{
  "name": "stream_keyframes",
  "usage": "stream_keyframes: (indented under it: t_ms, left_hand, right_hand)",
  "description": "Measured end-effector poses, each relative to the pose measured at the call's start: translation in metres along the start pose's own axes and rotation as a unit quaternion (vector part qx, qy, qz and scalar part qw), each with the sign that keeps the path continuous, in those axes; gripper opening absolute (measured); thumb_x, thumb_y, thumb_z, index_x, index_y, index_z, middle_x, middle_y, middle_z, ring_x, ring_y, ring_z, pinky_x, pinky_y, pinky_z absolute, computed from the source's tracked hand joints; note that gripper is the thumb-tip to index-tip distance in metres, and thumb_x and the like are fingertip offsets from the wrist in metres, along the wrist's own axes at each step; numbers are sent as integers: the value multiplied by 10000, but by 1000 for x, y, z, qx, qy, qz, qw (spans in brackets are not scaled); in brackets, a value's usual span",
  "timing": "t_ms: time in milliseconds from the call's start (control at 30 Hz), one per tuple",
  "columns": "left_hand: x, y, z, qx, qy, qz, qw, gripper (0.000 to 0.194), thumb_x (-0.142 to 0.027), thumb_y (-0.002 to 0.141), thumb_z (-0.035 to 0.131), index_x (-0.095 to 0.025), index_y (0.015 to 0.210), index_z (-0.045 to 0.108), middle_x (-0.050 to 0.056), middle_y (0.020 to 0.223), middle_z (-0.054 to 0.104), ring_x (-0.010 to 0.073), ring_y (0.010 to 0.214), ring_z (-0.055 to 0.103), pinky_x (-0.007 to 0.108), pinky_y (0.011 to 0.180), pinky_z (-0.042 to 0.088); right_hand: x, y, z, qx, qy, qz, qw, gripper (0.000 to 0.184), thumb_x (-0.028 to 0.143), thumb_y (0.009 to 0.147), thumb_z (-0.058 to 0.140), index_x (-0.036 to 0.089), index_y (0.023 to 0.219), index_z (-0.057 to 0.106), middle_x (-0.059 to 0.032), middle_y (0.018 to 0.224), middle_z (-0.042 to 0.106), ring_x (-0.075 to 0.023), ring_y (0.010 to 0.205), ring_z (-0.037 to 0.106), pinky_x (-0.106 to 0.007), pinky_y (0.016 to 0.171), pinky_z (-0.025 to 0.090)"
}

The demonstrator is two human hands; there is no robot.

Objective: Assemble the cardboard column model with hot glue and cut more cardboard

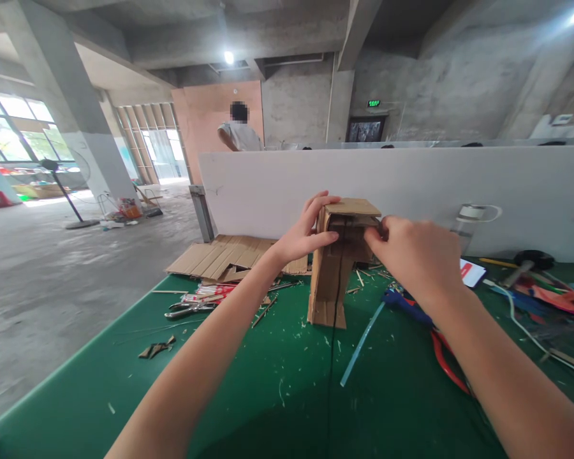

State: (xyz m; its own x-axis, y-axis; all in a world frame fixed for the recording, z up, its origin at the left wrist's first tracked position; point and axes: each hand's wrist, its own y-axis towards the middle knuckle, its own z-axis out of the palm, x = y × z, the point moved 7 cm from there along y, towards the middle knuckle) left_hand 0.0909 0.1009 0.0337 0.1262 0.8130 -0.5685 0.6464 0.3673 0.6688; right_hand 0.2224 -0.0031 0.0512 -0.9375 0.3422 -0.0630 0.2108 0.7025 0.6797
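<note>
A tall cardboard structure (332, 274) stands upright on the green table (277, 389), with a flat cardboard flap on top. My left hand (303, 233) grips its upper left side, fingers over the top edge and thumb against the front. My right hand (411, 255) is closed on its upper right side; its fingertips are hidden behind the knuckles. A thin black cord hangs down the front of the structure to the table.
Flat cardboard sheets (229, 255) lie at the table's far left. Pliers (189, 310), cardboard scraps, a blue strip (361, 347), red-handled cutters (444, 363), a phone (471, 273) and cables surround the structure. A white partition (411, 185) backs the table. A person (240, 134) stands beyond it.
</note>
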Motion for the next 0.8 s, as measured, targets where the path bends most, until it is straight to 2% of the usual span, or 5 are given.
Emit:
stream_keyframes:
  t_ms: [267,400,567,667,800]
  left_hand:
    - [-2,-1,1,-9,-14,-21,1000,624,-518,770,632,-302,1304,394,104,1549,139,342,1446,156,523,1064,404]
    - [-3,-1,0,-28,-4,4,1000,577,-561,819,550,-265,1294,410,123,1526,216,305,1470,114,518,1151,280]
    - [-3,1,0,-41,11,30,999,550,-573,840,515,-253,1277,417,131,1498,265,279,1475,120,506,1206,132]
    - [-3,1,1,-44,15,29,999,545,-588,844,499,-257,1269,422,129,1491,273,290,1469,135,513,1204,126]
    - [-3,1,1,-47,9,31,998,524,-586,851,490,-272,1265,423,112,1491,274,276,1471,133,505,1209,121]
  right_hand:
    - [2,-5,4,48,-8,-11,999,455,544,873,378,179,876,650,-114,670,647,-278,618,628,-320,523,311]
    - [0,-12,12,88,-24,-34,995,512,602,836,417,146,972,608,-134,767,667,-306,690,648,-338,535,356]
    - [-1,-25,31,198,-34,-82,976,524,573,824,479,139,1111,544,-173,1038,666,-324,843,648,-377,588,428]
    - [-1,-31,39,250,-34,-95,963,490,532,829,506,153,1136,549,-179,1103,657,-346,926,642,-390,622,449]
    - [-2,-34,42,277,-25,-95,956,449,509,819,536,181,1120,594,-158,1125,663,-343,916,654,-406,648,458]
